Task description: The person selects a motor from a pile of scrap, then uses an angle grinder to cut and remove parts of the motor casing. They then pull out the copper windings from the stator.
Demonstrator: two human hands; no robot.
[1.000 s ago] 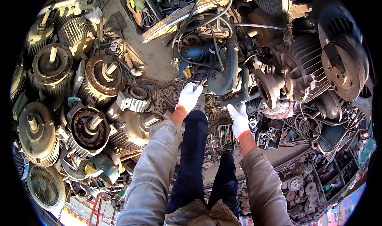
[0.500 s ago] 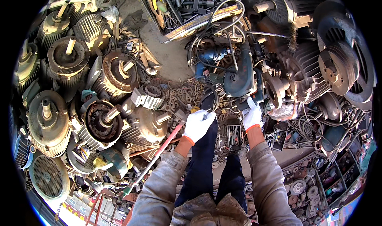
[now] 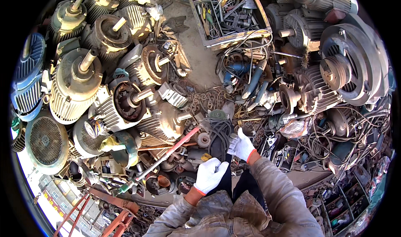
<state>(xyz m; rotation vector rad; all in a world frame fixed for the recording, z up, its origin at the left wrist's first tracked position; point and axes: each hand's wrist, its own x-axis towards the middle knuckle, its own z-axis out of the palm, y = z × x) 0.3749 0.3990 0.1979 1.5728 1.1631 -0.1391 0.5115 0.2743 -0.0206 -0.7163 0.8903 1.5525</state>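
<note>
My left hand [image 3: 210, 175], in a white glove with an orange cuff, is curled closed close to my body; what it holds, if anything, is hidden. Beside its knuckles a small yellow piece [image 3: 206, 157] adjoins a grey cylindrical part. My right hand [image 3: 242, 146], gloved the same way, has its thumb raised and fingers stretched leftward, apart from each other. Just left of those fingertips is a bundle of dark cable [image 3: 220, 137], in front of my dark-trousered leg; whether they touch I cannot tell. A round greenish disc [image 3: 217, 115] shows above the bundle.
Old electric motors [image 3: 77, 84] crowd the left. A red-and-silver rod [image 3: 167, 155] slants past them. At the top stands a box of hand tools [image 3: 238, 41]; power tools [image 3: 255, 79] lie below it. A large pulley wheel [image 3: 336, 72] and tangled cables [image 3: 321, 143] fill the right.
My view has shifted, so the scene sits further right. The left hand has come back toward my body. My right hand has moved left from beside a dark teal power tool to the cable bundle.
</note>
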